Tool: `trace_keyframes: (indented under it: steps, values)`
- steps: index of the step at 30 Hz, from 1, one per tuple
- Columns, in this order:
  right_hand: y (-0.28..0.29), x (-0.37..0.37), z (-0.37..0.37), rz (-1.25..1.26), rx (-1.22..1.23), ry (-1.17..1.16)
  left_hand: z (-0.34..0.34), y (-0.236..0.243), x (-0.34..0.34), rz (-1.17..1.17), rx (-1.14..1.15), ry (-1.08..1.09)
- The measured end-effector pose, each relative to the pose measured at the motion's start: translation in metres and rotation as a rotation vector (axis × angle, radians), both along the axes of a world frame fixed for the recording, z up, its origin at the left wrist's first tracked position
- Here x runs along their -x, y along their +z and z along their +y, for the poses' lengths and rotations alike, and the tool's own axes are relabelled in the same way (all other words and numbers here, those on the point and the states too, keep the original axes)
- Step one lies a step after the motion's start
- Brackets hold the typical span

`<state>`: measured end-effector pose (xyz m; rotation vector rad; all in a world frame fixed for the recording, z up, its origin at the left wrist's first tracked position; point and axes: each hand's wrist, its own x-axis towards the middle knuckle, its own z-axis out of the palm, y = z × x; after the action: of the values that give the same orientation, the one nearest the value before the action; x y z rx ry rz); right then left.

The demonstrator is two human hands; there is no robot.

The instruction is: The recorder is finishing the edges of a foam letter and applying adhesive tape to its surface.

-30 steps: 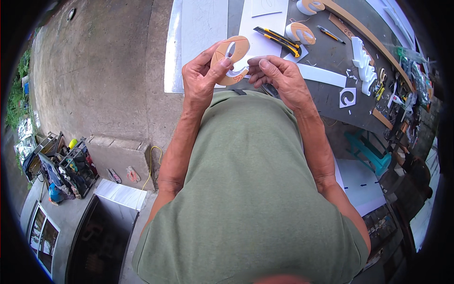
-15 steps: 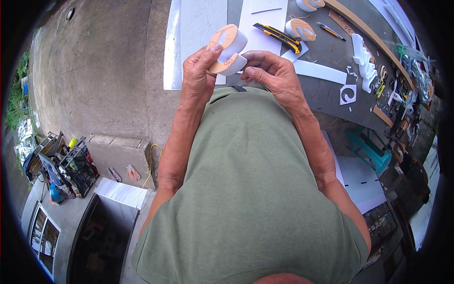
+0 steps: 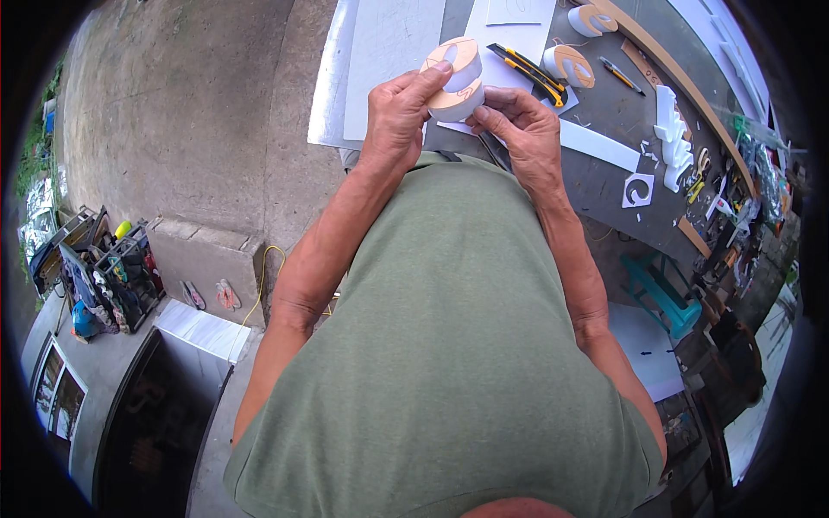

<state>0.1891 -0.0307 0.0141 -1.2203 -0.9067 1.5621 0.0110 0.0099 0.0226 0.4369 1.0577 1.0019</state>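
My left hand (image 3: 395, 123) grips a curved letter-like piece (image 3: 456, 97) with a tan top face, red markings and white side band, its thumb on the top. My right hand (image 3: 527, 138) has thumb and fingers closed on the piece's lower right edge. Just beyond lie a yellow-and-black utility knife (image 3: 518, 62) and white sheets (image 3: 509, 26). Two similar banded pieces (image 3: 566, 67) (image 3: 590, 22) stand to the right of the knife. What is under the held piece is hidden.
A dark worktable (image 3: 604, 116) carries a pen (image 3: 620, 76), white cut shapes (image 3: 672, 129), scissors (image 3: 695, 177) and long tan strips (image 3: 691, 82). A teal stool (image 3: 673, 311) stands at right, a dark figure of a person (image 3: 743, 345) beside it. A concrete block (image 3: 203, 250) is at left.
The piece has turned to show more of its white side and moved up and right in view. My right fingers have come closed onto it. The scene has shifted slightly with the camera.
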Motion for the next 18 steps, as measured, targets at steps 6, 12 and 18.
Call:
trace_keyframes:
  steps: [6, 12, 18]
  values:
    - [0.004, 0.012, -0.001, -0.122, -0.117, -0.053, 0.003, -0.008, -0.008, 0.037, -0.049, 0.038]
    - [0.009, 0.019, 0.002, -0.619, -0.315, 0.023, 0.003, -0.004, -0.012, -0.011, -0.059, 0.076]
    - [-0.001, 0.020, 0.008, -0.746, -0.421, 0.010, 0.003, 0.004, -0.015, -0.025, -0.049, 0.100]
